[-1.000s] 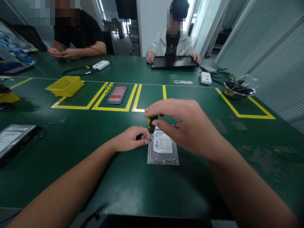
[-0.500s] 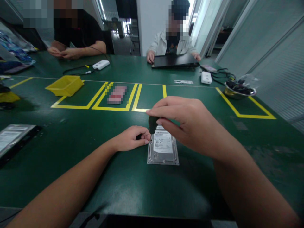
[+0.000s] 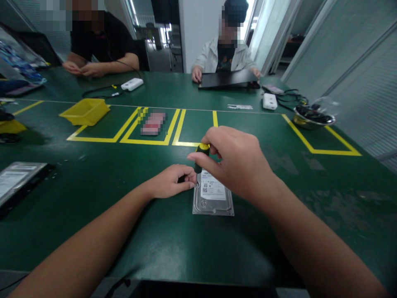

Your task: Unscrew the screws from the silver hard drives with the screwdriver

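A hard drive (image 3: 214, 193) with a white label lies flat on the green table in front of me. My left hand (image 3: 174, 181) rests at its left edge, curled, with thumb and fingertips gripping the side. Above the drive's far left part, my right hand (image 3: 233, 155) pinches a screwdriver (image 3: 203, 152) between thumb and bent fingers. The handle is dark with a yellow top and stands nearly upright. Its tip, down by my left fingertips, cannot be made out. The drive's far end is partly covered by my right hand.
Another hard drive (image 3: 21, 182) lies at the left. Beyond the hands are a yellow bin (image 3: 87, 111), a blurred pink item (image 3: 154, 124) and yellow tape outlines. A metal bowl of dark parts (image 3: 314, 118) stands at right. Two people sit opposite, one holding a black panel (image 3: 229, 79).
My right hand has turned around the screwdriver: its fingers, stretched over the handle before, are now bent, and the yellow top shows. My left hand and the drive have stayed put.
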Demonstrator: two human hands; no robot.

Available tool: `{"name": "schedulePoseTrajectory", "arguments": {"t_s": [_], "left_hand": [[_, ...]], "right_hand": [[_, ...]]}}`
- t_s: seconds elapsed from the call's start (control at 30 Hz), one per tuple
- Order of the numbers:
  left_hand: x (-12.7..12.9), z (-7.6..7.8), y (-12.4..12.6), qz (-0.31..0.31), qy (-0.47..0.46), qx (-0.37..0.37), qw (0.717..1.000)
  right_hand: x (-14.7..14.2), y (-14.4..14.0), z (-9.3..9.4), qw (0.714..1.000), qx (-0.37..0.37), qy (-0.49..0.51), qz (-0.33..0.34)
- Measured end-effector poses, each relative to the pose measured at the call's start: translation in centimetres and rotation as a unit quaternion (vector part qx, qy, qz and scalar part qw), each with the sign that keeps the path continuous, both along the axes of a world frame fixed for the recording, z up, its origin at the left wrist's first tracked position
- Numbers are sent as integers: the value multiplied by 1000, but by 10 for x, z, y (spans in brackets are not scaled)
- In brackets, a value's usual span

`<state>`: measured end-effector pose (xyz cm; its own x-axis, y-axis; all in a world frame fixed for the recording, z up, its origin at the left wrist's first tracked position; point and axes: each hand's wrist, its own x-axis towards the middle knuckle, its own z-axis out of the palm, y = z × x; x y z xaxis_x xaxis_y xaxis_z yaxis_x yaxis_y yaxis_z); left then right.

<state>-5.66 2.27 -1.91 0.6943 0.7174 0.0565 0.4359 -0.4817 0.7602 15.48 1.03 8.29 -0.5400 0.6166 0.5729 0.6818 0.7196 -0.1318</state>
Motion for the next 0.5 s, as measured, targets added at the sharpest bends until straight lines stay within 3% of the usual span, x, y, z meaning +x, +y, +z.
{"name": "schedulePoseTrajectory", "arguments": {"t_s": [0.2, 0.5], "left_hand": [[-1, -1, 0, -5, -9, 1, 1000], [-1, -3, 0, -2, -21, 3, 1000]], "right_hand": [[-3, -1, -5, 1000, 15, -1, -23], [-2, -8, 6, 999, -24, -12, -19]]}}
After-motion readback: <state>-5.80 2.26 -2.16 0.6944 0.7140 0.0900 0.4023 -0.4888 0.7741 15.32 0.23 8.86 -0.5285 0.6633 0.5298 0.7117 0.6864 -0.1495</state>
